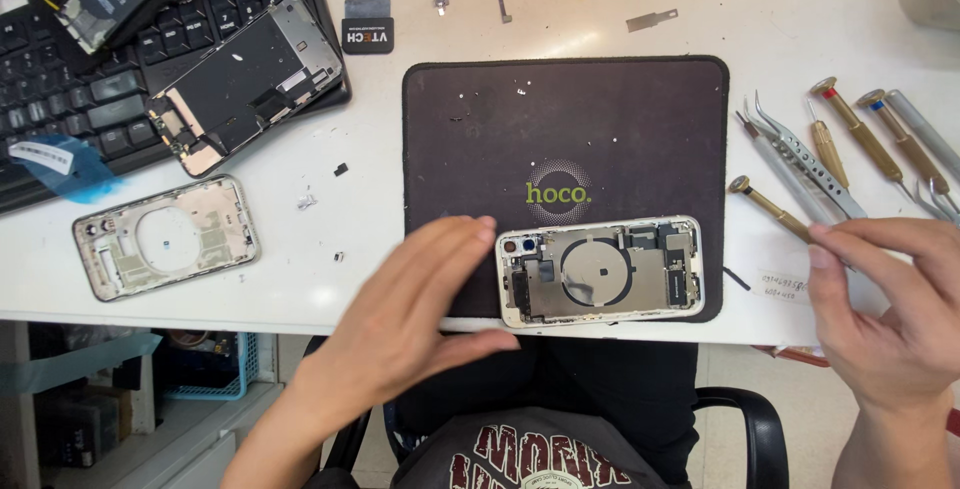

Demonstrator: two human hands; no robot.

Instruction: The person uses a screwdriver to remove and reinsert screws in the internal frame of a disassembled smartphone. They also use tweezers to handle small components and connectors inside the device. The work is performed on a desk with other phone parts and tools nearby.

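A white surface point(620, 9) carries a dark rectangular mat point(565, 119) with rounded corners, and the person sits in a black chair pulled up to its near edge. On the near part of the mat lies an opened phone housing point(600, 271), lengthwise left to right, its inner side up with a round coil plate in the middle and small camera parts at its left end. The left hand point(410, 314) rests at the surface's near edge just beside the housing's left end; its fingers point(455, 239) are held straight and pressed together, the tips touching or almost touching the housing's corner, and they hold nothing. The right hand point(895, 309) hovers over the right edge of the surface, near a row of screwdrivers point(860, 134) and tweezers point(800, 149) laid out beside the mat; its fingers are loosely curled, and whether they pinch anything cannot be told. Further left on the surface lies an empty phone frame point(165, 236), and behind it a black keyboard point(90, 99) with a detached screen assembly point(245, 84) resting on it.
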